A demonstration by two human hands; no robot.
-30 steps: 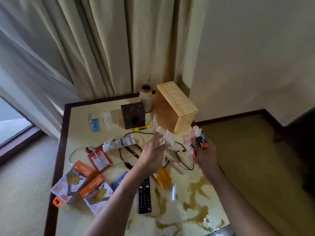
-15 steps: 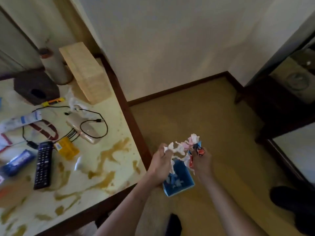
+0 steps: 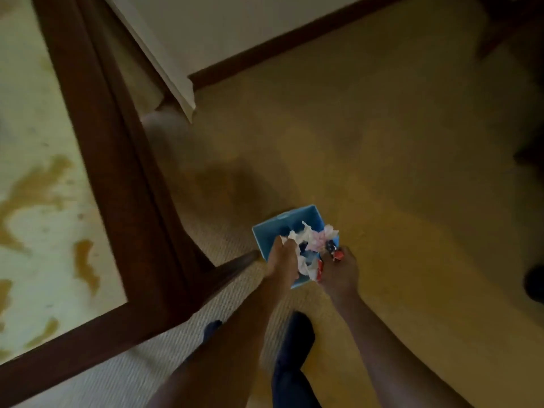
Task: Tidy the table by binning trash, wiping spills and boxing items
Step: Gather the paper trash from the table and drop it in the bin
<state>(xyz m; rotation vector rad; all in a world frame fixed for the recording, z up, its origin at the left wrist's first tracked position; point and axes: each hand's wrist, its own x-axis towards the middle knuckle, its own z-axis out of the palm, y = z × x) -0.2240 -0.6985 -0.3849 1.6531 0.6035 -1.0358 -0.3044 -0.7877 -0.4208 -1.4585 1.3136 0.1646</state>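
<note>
Item: blue bin (image 3: pixel 272 235), square, open-topped, standing on the carpeted floor (image 3: pixel 397 142) at lower centre of the frame, just beside the dark wooden corner of the table (image 3: pixel 117 160).

Left hand (image 3: pixel 281 262): fingers clenched on a wad of crumpled white tissue (image 3: pixel 300 238), held over the bin's near-left part. The tissue hangs from the fingers toward the upper right of the frame, directly above the bin's opening.

Right hand (image 3: pixel 341 270): fingers clenched on pinkish tissue (image 3: pixel 319 241) and a red-and-dark wrapper (image 3: pixel 335 253). This hand sits at the bin's near-right rim; its load projects toward upper left, partly over the opening, with the wrapper at or just outside the rim. Which side of the rim it is on cannot be told.

Governing relation: the bin lies straight below and slightly toward the top of the frame from both sets of fingers. The left hand is better centred; the right likely needs a small shift left before letting go, lest the wrapper fall on the floor.

Stage, as judged: trash at the bin, not yet dropped.

Outstanding: brown spill (image 3: pixel 35 195) across the table top, left side of frame, unwiped.
</note>
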